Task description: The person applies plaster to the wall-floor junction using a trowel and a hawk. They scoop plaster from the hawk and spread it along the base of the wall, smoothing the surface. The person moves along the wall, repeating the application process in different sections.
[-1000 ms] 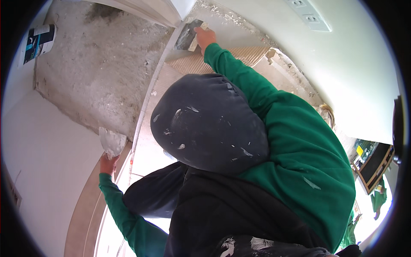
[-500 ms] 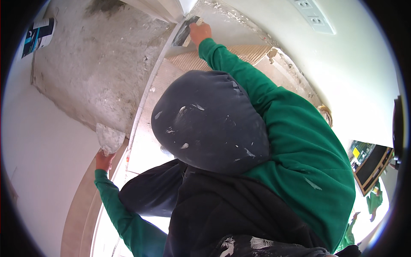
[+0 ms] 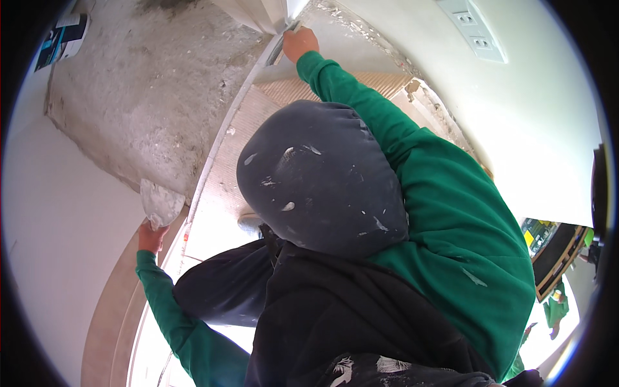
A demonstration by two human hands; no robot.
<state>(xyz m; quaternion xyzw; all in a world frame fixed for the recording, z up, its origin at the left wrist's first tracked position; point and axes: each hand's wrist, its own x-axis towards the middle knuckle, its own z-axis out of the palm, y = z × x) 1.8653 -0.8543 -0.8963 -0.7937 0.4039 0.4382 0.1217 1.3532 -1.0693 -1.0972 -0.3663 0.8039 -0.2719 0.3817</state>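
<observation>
At the far end of a narrow strip by the wall, my right hand [image 3: 300,44] is closed around a flat trowel [image 3: 276,51]. Its blade is seen nearly edge-on and lies against a pale raised edge [image 3: 222,138]. Smooth grey material [image 3: 342,55] covers the surface beside that hand, and a ridged beige band [image 3: 335,87] lies nearer. My left hand [image 3: 152,237], low on the left, grips a whitish, rounded scraper [image 3: 161,201] with lumps of plaster on it. That scraper stands over the near corner of the rough grey floor [image 3: 148,97].
My bent knee [image 3: 322,174] in dark, plaster-spotted trousers fills the middle. A wall with a socket plate [image 3: 474,31] rises at right. A white and dark bucket [image 3: 61,42] stands far left. At the right edge are a dark framed thing [image 3: 560,258] and a person in green [image 3: 556,309].
My right hand has shifted slightly up, and the trowel has turned from a broad face to nearly edge-on. My left hand and its scraper have moved a little left.
</observation>
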